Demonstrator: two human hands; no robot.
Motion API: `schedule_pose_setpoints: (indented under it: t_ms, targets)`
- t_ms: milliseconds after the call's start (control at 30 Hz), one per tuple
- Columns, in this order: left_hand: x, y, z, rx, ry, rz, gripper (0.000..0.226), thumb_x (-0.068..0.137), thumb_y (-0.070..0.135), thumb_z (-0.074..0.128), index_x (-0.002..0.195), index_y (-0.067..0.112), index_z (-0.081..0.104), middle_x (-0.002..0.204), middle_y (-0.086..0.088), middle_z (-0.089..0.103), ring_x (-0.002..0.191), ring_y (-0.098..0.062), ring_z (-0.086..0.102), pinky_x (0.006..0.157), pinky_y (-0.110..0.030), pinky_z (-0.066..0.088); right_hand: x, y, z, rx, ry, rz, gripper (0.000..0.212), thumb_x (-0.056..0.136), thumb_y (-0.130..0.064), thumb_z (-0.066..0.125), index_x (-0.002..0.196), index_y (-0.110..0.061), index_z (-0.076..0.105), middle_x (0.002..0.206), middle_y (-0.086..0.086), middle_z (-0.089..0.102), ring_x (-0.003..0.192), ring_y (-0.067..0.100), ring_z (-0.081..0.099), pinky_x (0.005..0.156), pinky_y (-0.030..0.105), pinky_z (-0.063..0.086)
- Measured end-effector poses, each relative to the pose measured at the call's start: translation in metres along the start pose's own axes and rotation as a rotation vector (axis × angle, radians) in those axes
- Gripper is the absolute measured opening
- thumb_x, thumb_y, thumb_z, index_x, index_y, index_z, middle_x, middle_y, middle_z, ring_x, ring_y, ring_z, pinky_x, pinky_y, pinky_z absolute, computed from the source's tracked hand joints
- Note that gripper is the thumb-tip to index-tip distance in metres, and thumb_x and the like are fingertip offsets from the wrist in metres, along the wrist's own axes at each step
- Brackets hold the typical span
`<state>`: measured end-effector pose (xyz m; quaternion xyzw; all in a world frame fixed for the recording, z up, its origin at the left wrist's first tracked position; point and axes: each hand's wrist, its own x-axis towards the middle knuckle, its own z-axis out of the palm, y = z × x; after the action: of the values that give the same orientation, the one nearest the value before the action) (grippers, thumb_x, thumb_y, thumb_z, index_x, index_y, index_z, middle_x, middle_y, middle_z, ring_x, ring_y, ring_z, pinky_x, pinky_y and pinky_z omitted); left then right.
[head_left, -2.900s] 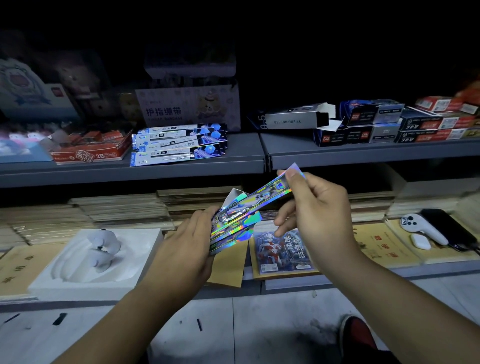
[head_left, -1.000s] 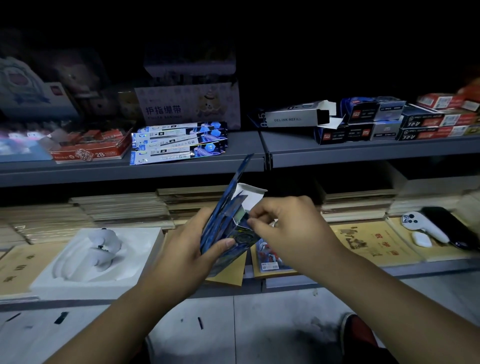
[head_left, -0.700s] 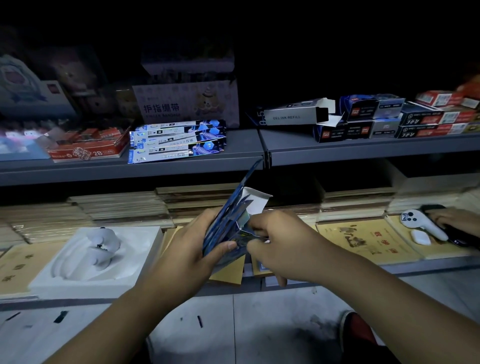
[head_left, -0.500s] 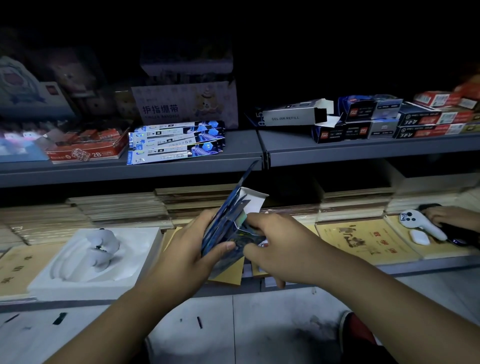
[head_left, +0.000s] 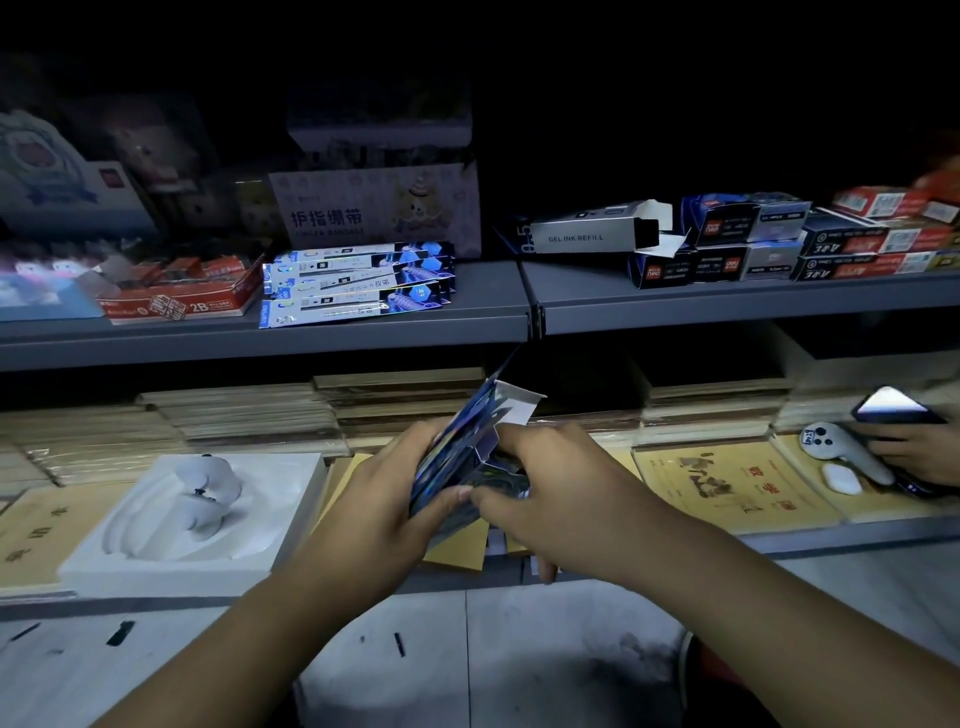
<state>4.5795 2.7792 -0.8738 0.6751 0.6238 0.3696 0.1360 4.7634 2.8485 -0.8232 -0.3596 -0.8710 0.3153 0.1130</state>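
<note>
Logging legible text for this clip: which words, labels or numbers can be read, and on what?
"GEL INK REFILL": long grey open carton, on the grey upper shelf.
"2B": red cardboard tray.
"护指绷带": pale printed box.
Too blurred: held shiny blue packets, small dark boxes, yellow exercise books.

Our right hand (head_left: 550, 488) lowered onto the foil packs (head_left: 457, 447), packs now edge-on, we log another person's hand (head_left: 915, 453) entered far right, phone (head_left: 893, 408) lifted.
</note>
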Motion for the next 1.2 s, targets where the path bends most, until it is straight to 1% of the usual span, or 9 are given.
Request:
schedule_pose_setpoints:
  t_ms: [233,433,567,767,833,933,1033,1100,1200]
  targets:
    - [0.001,0.001,0.0,0.009,-0.022,0.022,0.045,0.094,0.03,0.068,0.134,0.04,0.049,0.116,0.026,0.06,0.11,0.0,0.058,0.085,-0.01,0.044,-0.001,0.0,0.004,0.125,-0.109,0.085,0.021,0.096,-0.031,0.056,0.116,-0.024,0.057,0.086,0.013,0.073,0.048,0.026,0.071,0.053,0.05,0.062]
    - [0.004,0.002,0.001,-0.026,-0.012,0.001,0.045,0.092,0.027,0.069,0.123,0.051,0.045,0.108,0.033,0.06,0.102,0.005,0.06,0.078,-0.006,0.042,-0.002,0.002,0.003,-0.029,-0.013,0.0,0.023,0.101,-0.041,0.053,0.107,-0.024,0.039,0.081,0.005,0.064,0.045,0.019,0.068,0.052,0.043,0.06]
    - [0.003,0.0,0.002,-0.048,-0.009,-0.018,0.045,0.092,0.026,0.071,0.122,0.051,0.048,0.107,0.028,0.062,0.103,0.001,0.061,0.079,-0.007,0.043,0.0,0.006,0.005,-0.157,0.08,-0.077,0.013,0.102,-0.036,0.05,0.107,-0.024,0.054,0.088,-0.001,0.061,0.055,0.015,0.067,0.06,0.04,0.059]
    - [0.003,-0.005,0.001,-0.069,-0.013,-0.068,0.043,0.093,0.026,0.07,0.127,0.044,0.051,0.107,0.023,0.066,0.102,0.001,0.062,0.078,-0.01,0.047,0.005,0.008,-0.001,-0.18,0.219,-0.16,0.018,0.101,-0.025,0.052,0.103,-0.017,0.067,0.094,-0.003,0.057,0.076,0.013,0.055,0.072,0.036,0.052]
    - [0.004,-0.008,0.001,-0.044,-0.019,-0.071,0.043,0.094,0.028,0.069,0.127,0.045,0.049,0.108,0.023,0.065,0.104,0.003,0.061,0.079,-0.008,0.046,0.004,0.009,-0.005,-0.112,0.335,-0.177,0.016,0.1,-0.026,0.055,0.104,-0.018,0.068,0.093,-0.004,0.06,0.075,0.01,0.058,0.069,0.036,0.052]
    - [0.004,-0.012,0.003,0.006,-0.042,-0.076,0.044,0.094,0.03,0.068,0.131,0.044,0.047,0.112,0.023,0.061,0.105,0.006,0.058,0.079,-0.004,0.043,0.0,0.006,-0.009,0.276,0.444,-0.138,0.022,0.095,-0.042,0.064,0.111,-0.028,0.06,0.081,-0.001,0.065,0.058,0.007,0.061,0.055,0.024,0.045]
    - [0.003,-0.014,0.006,0.059,-0.083,-0.056,0.05,0.096,0.034,0.065,0.139,0.043,0.042,0.122,0.022,0.059,0.113,0.003,0.056,0.09,-0.013,0.047,0.002,0.001,-0.008,0.496,0.443,-0.082,0.033,0.088,-0.055,0.067,0.102,-0.025,0.063,0.072,0.011,0.065,0.048,0.011,0.057,0.055,0.03,0.047]
    - [0.002,-0.015,0.007,0.071,-0.086,-0.041,0.052,0.096,0.034,0.065,0.141,0.042,0.041,0.125,0.021,0.059,0.116,0.0,0.055,0.094,-0.02,0.048,0.006,0.002,-0.005,0.543,0.468,-0.04,0.027,0.092,-0.045,0.068,0.088,-0.018,0.068,0.067,0.015,0.063,0.049,0.012,0.053,0.055,0.031,0.045]
    - [0.003,-0.016,0.007,0.099,-0.081,-0.042,0.051,0.096,0.034,0.066,0.141,0.042,0.041,0.125,0.021,0.058,0.115,0.0,0.053,0.091,-0.012,0.043,0.01,0.007,-0.005,0.611,0.55,0.005,0.032,0.098,-0.019,0.064,0.07,-0.004,0.058,0.048,0.004,0.046,0.045,0.015,0.039,0.053,0.031,0.035]
